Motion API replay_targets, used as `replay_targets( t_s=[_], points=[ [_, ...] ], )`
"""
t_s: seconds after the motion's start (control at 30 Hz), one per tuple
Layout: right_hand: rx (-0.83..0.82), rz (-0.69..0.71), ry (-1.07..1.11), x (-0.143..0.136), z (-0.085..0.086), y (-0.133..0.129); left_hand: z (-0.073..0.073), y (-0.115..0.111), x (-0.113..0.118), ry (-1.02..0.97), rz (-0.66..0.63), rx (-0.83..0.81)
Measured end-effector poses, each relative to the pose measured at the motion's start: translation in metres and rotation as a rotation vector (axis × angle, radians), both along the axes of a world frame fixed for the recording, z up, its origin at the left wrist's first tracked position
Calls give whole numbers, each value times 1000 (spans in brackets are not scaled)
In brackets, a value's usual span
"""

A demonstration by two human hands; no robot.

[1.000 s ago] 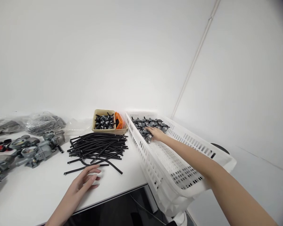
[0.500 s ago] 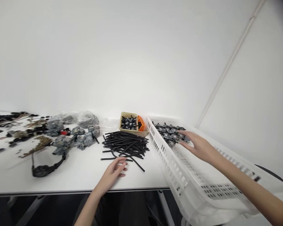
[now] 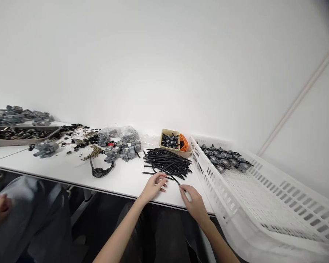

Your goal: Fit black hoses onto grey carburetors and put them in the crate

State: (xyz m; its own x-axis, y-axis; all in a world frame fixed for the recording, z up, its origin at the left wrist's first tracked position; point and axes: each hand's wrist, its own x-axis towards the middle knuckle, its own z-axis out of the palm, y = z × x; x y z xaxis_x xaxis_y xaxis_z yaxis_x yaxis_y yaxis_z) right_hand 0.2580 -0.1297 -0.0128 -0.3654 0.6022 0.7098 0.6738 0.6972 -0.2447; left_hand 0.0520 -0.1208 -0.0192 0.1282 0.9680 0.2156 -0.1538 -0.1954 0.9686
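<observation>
A heap of thin black rubber hoses [image 3: 168,160] lies on the white table in front of me. My right hand [image 3: 194,204] pinches the near end of one rubber hose [image 3: 175,179] that reaches out of the heap. Beside it, at the heap's front edge, my left hand [image 3: 154,187] rests with loosely curled fingers, slightly apart. Its fingertips are close to that hose; whether they touch it I cannot tell. To the right, a white plastic crate [image 3: 222,197] holds grey metal carburetors [image 3: 226,159] with short black hoses, grouped at its far end.
Behind the hoses stand a yellow bin [image 3: 170,140] of small black-and-grey parts and an orange basket [image 3: 184,143]. Leftward lie loose carburetors [image 3: 127,152], a black wristwatch [image 3: 100,172], brass pieces [image 3: 93,152] and a parts tray [image 3: 22,140]. A co-worker's hand [image 3: 0,208] shows at far left.
My right hand has left the crate and come to the front of the heap, taking hold of a hose end. My left hand stays near the heap. The view has swung left.
</observation>
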Motion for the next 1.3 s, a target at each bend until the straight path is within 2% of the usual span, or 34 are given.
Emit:
replay_targets(
  t_s=[0.1, 0.2, 0.27, 0.37, 0.43, 0.47, 0.53, 0.57, 0.63, 0.7, 0.77, 0.83, 0.9, 0.97, 1.13, 1.23, 1.3],
  points=[
    [-161, -56, 199, 2, -17, 29, 4, -19, -13, 94, 104, 100],
    [-351, -72, 375, 10, -23, 36, 11, -42, -48, 378, 257, 222],
    [-454, -90, 494, 16, -25, 36, 17, -54, -84, 495, 381, 227],
    [-533, -91, 604, 19, -27, 36, 24, -66, -153, 651, 701, 199],
    [-548, -87, 619, 19, -27, 36, 26, -70, -201, 893, 880, 193],
    [-548, -89, 617, 18, -27, 36, 25, -71, -223, 1055, 893, 207],
    [-543, -96, 614, 16, -25, 35, 22, -68, -260, 1346, 804, 222],
    [-539, -102, 614, 15, -24, 34, 19, -65, -274, 1429, 777, 199],
    [-522, -114, 618, 14, -22, 32, 13, -56, -293, 1491, 698, 208],
    [-500, -121, 618, 14, -20, 30, 9, -47, -302, 1491, 646, 211],
    [-481, -123, 614, 14, -20, 28, 9, -41, -301, 1451, 598, 200],
    [-469, -130, 609, 15, -20, 27, 12, -43, -290, 1349, 531, 193],
    [-459, -147, 604, 16, -20, 27, 19, -52, -268, 1173, 462, 216],
    [-458, -163, 599, 16, -21, 28, 26, -66, -238, 969, 452, 257],
    [-454, -174, 596, 15, -21, 26, 46, -103, -148, 460, 594, 441],
    [-442, -179, 591, 15, -21, 25, 56, -118, -107, 334, 684, 498],
    [-435, -179, 587, 14, -21, 25, 62, -124, -89, 317, 758, 529]
  ],
)
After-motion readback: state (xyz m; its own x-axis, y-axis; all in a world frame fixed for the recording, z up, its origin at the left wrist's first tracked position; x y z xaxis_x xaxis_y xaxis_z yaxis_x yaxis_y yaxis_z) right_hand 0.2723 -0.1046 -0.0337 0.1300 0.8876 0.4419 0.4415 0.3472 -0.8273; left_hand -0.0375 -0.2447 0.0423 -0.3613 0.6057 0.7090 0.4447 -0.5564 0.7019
